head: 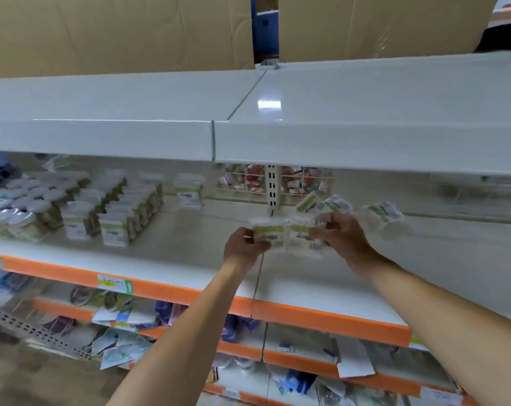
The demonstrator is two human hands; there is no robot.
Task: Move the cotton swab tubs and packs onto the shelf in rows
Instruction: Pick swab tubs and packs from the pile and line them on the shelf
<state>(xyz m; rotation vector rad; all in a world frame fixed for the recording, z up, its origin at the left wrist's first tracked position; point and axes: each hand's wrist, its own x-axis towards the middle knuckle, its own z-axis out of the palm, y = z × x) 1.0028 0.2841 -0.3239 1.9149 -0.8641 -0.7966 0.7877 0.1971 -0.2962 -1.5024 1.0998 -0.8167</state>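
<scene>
Packs point(288, 237) pinched between left hand point(244, 247) and right hand point(343, 240).

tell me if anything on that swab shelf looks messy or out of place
Yes. Behind the hands, loose packs lie tilted and scattered on the shelf, unlike the neat rows at the left. Lower shelves also hold jumbled items.

— What do the surfaces look like from your end?
— I see the upper shelf point(365, 112) as smooth, glossy painted metal catching a light. The packs point(286, 237) in my hands look like clear, shiny plastic film with printed labels.
— And behind?
— Matt brown cardboard boxes point(116, 30), and a white wire basket point(277, 183)
</scene>
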